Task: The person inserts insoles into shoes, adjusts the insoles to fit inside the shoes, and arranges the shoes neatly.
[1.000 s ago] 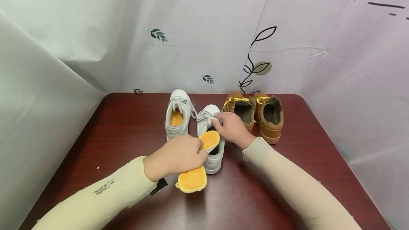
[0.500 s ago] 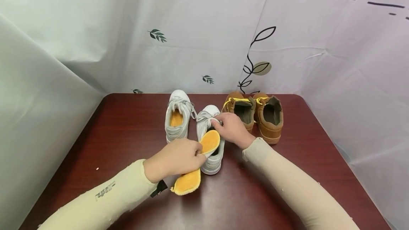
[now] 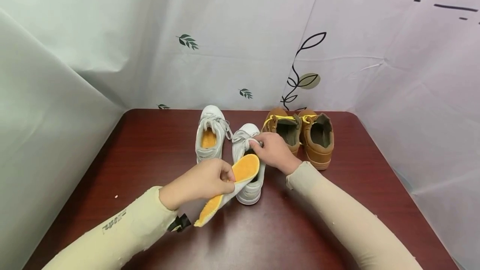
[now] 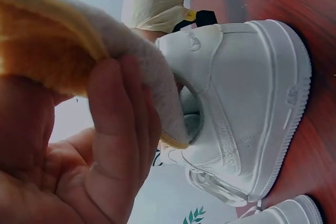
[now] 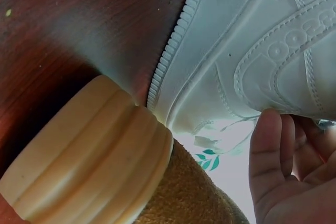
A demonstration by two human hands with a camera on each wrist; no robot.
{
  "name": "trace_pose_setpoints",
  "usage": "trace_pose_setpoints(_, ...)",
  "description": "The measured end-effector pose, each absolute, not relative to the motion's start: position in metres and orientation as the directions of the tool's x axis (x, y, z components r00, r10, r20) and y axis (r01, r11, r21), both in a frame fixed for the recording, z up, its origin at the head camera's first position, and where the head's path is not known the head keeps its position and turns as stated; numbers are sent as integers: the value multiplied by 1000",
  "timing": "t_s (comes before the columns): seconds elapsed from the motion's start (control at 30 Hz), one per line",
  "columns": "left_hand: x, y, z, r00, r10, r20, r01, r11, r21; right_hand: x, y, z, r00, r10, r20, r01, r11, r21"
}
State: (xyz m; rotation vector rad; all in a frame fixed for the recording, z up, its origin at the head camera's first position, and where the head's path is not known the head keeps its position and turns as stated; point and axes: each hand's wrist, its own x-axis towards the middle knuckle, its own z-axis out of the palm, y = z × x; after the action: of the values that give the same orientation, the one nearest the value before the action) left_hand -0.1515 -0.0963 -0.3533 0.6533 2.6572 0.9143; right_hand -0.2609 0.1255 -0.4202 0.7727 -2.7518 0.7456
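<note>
My left hand (image 3: 198, 181) pinches a fluffy yellow insole (image 3: 245, 169) with a white underside. The insole slants, its front end over the opening of the nearer white sneaker (image 3: 248, 195) and its other end hanging toward me. In the left wrist view, thumb and fingers of the left hand (image 4: 118, 135) squeeze the bent insole (image 4: 47, 40), and its tip overlaps the collar of the sneaker (image 4: 241, 87). My right hand (image 3: 275, 150) holds the sneaker's tongue near the laces. In the right wrist view, the fingers of the right hand (image 5: 268, 150) are at the shoe's upper edge.
The other white sneaker (image 3: 208, 153) stands at left with a yellow insole (image 3: 208, 137) inside. Two brown shoes (image 3: 318, 149) with yellow laces stand close at right. All rest on a dark red table (image 3: 157, 153); white curtains (image 3: 232, 32) hang behind and at both sides.
The left hand has shifted its grip and turned the insole, so its white underside now shows and its near end has swung left. The right hand stays at the sneaker's tongue.
</note>
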Motion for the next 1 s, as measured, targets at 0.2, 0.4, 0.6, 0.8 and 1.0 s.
trace_pose_setpoints(0.2, -162, -88, -353, -861, 491, -132, 298, 698, 651, -264, 128, -418, -854, -443, 273, -521, 726, -449)
trace_pose_setpoints(0.4, -170, -73, -352, -855, 469, -221, 232, 727, 646, -265, 127, -416, -852, -453, 264, -524, 721, -453)
trace_pose_setpoints(0.6, -176, -65, -345, -847, 448, -286, 192, 760, 621, -266, 127, -416, -842, -464, 275, -540, 712, -449)
trace_pose_setpoints(0.8, -183, -60, -337, -823, 450, -346, 187, 791, 583, -267, 126, -415, -841, -468, 270, -540, 718, -438)
trace_pose_setpoints(1.0, -184, -59, -332, -809, 462, -364, 207, 802, 560, -266, 126, -415, -843, -467, 266, -538, 721, -437)
